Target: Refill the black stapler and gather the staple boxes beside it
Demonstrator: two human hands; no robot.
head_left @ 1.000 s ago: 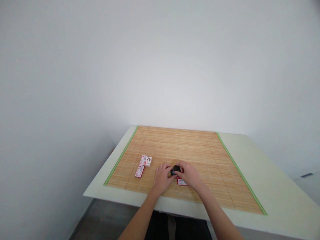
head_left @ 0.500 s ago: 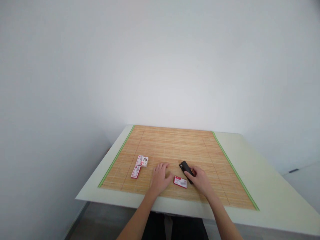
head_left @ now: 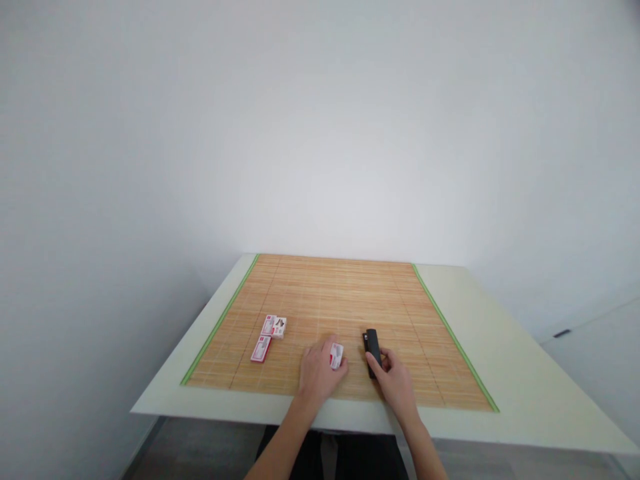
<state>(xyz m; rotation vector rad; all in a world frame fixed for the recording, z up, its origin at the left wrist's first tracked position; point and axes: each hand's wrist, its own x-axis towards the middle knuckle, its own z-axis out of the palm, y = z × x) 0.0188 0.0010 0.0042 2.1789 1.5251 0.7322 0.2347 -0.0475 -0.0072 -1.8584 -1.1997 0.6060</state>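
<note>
My left hand [head_left: 319, 369] is closed around a small red-and-white staple box [head_left: 337, 356] near the front middle of the mat. Its fingers and palm cover part of the box. To the right, my right hand [head_left: 395, 379] grips the black stapler [head_left: 373, 347] by its near end, thumb on the left side and fingers on the right. The stapler points away from me and its far end shows. Further left lie three more small boxes: one white with a dark picture [head_left: 279, 327], touching a pink-and-white one [head_left: 268, 325], and another pink-and-white box [head_left: 261, 349] just nearer.
A bamboo mat [head_left: 340, 287] with green edging covers much of the white table [head_left: 520, 380]. A white wall [head_left: 320, 133] stands behind the table, with another along the left. The table's front edge is close to my lap.
My left hand has moved onto the staple box, closed on it and turned it. My right hand has turned the stapler to point more straight ahead. The view has shifted slightly.
</note>
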